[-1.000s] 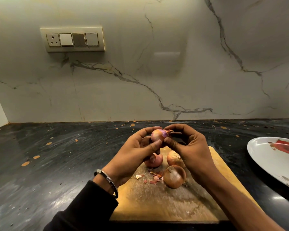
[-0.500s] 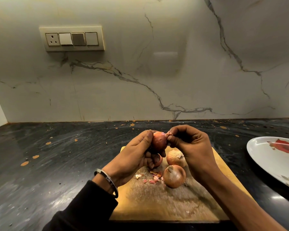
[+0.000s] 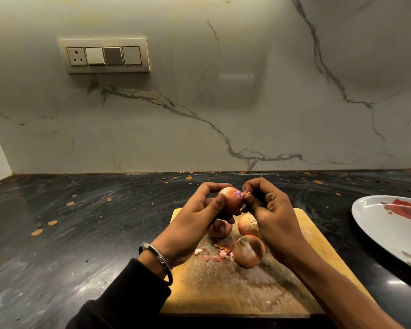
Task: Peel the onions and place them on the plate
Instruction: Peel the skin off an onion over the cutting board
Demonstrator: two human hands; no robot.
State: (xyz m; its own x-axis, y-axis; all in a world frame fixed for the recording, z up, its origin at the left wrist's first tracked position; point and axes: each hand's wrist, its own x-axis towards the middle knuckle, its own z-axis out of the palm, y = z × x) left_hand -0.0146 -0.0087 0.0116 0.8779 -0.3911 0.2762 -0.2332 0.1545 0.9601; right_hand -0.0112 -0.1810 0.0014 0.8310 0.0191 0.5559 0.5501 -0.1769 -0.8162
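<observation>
My left hand (image 3: 195, 219) grips a reddish onion (image 3: 231, 200) above the wooden cutting board (image 3: 223, 290). My right hand (image 3: 271, 214) pinches a flap of the onion's skin at its right tip. Three more onions lie on the board under my hands: one (image 3: 220, 230) partly hidden by my left hand, one (image 3: 247, 225) beside my right hand, and a brown-skinned one (image 3: 248, 251) in front. Small bits of peel (image 3: 220, 254) lie beside them. The white plate (image 3: 375, 224) with a red pattern sits at the right edge, with no onion on the part in view.
The board lies on a dark stone counter (image 3: 81, 233) with orange flecks. A marble wall stands behind, carrying a switch panel (image 3: 104, 55) at upper left. My left wrist wears a metal bangle (image 3: 156, 260).
My left hand has turned the onion and wrapped more closely round it. My right fingers have moved from the onion's top to pinching skin at its right tip.
</observation>
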